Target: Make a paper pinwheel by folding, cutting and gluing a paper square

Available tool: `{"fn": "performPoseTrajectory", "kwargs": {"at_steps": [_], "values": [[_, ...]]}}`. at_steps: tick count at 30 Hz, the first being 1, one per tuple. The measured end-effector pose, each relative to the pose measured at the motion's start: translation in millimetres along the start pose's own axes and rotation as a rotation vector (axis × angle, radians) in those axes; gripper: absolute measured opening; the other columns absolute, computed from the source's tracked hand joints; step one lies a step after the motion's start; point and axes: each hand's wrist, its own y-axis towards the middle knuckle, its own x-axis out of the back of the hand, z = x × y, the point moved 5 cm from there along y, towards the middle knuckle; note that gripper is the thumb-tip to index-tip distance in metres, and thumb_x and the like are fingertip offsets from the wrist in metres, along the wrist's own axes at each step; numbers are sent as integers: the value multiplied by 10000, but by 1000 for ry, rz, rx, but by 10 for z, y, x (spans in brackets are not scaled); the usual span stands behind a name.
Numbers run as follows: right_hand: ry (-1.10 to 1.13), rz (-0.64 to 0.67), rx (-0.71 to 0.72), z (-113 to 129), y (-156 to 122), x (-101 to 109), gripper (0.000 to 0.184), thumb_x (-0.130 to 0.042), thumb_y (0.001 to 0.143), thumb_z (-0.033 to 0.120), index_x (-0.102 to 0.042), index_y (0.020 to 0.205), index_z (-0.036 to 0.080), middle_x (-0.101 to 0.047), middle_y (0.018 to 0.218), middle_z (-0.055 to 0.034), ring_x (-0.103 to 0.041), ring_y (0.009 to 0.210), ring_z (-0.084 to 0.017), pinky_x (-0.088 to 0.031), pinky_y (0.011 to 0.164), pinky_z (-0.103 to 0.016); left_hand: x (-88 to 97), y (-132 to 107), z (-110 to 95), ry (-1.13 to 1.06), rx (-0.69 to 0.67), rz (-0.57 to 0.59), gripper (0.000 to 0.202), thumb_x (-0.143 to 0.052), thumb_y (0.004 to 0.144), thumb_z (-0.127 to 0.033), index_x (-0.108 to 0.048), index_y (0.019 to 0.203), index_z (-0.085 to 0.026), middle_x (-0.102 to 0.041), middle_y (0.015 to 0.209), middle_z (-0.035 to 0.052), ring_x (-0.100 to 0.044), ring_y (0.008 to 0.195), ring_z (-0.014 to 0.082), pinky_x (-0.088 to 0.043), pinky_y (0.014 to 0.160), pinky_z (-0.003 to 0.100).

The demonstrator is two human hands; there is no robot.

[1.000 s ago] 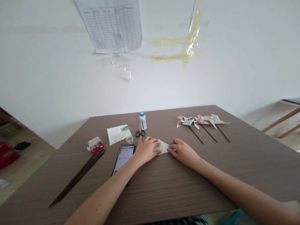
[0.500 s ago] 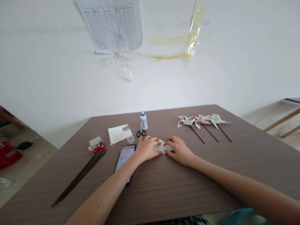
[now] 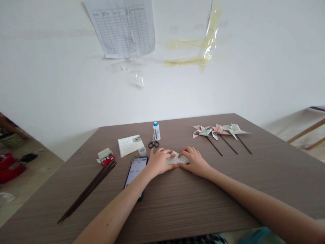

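White plaster wall (image 3: pixel 61 84) rises behind a brown wood-grain table (image 3: pixel 193 206), with a ruled paper chart (image 3: pixel 123 28) and strips of yellowed clear tape (image 3: pixel 210 37) stuck high on it. Near the middle of the table, a small folded sheet of text-printed paper (image 3: pixel 177 158) lies flat between the two hands, partly under their fingers. The left hand (image 3: pixel 159 162) and the right hand (image 3: pixel 193 162) come in from either side, palms low and fingers lightly curved and slightly spread, their tips almost meeting over the sheet. Neither hand pinches; both appear to press the paper against the wood, which would hold the fold flat and stop it sliding.

Just beside the left hand lies a black smartphone (image 3: pixel 135 173) showing a timer, apparently left face-up so it can be read at a glance. Beyond it, black-handled scissors (image 3: pixel 153 144), a white glue bottle with a blue cap (image 3: pixel 156 131) and a small clear cup (image 3: pixel 142 151) stand close together within reach, near a printed white leaflet (image 3: pixel 129 145). Farther left are a small white-and-red box (image 3: pixel 105 156) and a bundle of thin dark sticks (image 3: pixel 87 191). Off to the right, three paper pinwheels on dark sticks (image 3: pixel 218 129) lie side by side, well clear of the hands
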Motion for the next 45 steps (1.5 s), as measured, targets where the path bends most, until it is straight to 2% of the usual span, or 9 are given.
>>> {"fn": "performPoseTrajectory", "kwargs": {"at_steps": [5,11,14,18,24,30,38,45], "values": [[2,31,-14,-29,-9,38,330,-896,1042,445,-884,1350,330,-754,1532,-123,-677,1474,-387,-512,1277,-592,23,-20,-40,24,13,14,508,-877,1059,-569,-836,1542,-417,-723,1752,62,-531,1725,456,-168,1464,873],[16,65,-40,-61,-11,58,361,-873,1032,423,-891,1387,357,-753,1555,-115,-654,1516,-388,-480,1312,-610,27,-43,-24,56,34,92,594,-819,1094,-580,-732,1668,-455,-608,1862,41,-424,1794,461,-173,1455,881],[16,72,-43,-71,-4,55,367,-874,1027,427,-895,1389,372,-752,1568,-110,-653,1520,-389,-484,1310,-605,42,-53,12,68,30,98,621,-827,1086,-549,-724,1685,-425,-585,1879,72,-417,1794,482,-191,1450,880],[20,60,-30,-80,-2,47,366,-875,1026,415,-897,1389,371,-752,1569,-115,-655,1525,-395,-486,1309,-619,82,-107,94,89,14,80,607,-833,1074,-494,-747,1667,-396,-601,1865,105,-434,1780,490,-262,1454,822],[17,45,-22,-87,-6,49,352,-892,1017,406,-902,1366,365,-757,1561,-118,-669,1514,-394,-494,1309,-624,116,-234,238,82,37,81,543,-818,1079,-480,-777,1619,-434,-610,1856,93,-427,1781,478,-342,1421,803],[17,45,-19,-106,1,41,360,-895,1010,431,-905,1364,365,-751,1561,-117,-663,1502,-399,-500,1296,-630,125,-330,268,132,6,70,478,-774,1116,-377,-802,1590,-434,-636,1834,68,-472,1765,427,-350,1450,706],[36,53,-26,-118,-1,30,365,-872,1011,430,-903,1370,367,-738,1571,-111,-643,1517,-396,-473,1312,-631,158,-420,394,146,18,132,574,-739,1116,-229,-759,1645,-452,-613,1857,74,-437,1799,423,-273,1471,762],[29,48,-22,-115,-1,23,375,-868,1006,417,-898,1376,365,-740,1574,-116,-649,1517,-405,-488,1295,-638,151,-472,414,168,3,120,602,-718,1089,-161,-781,1616,-445,-639,1836,58,-462,1787,407,-271,1484,742]]}}
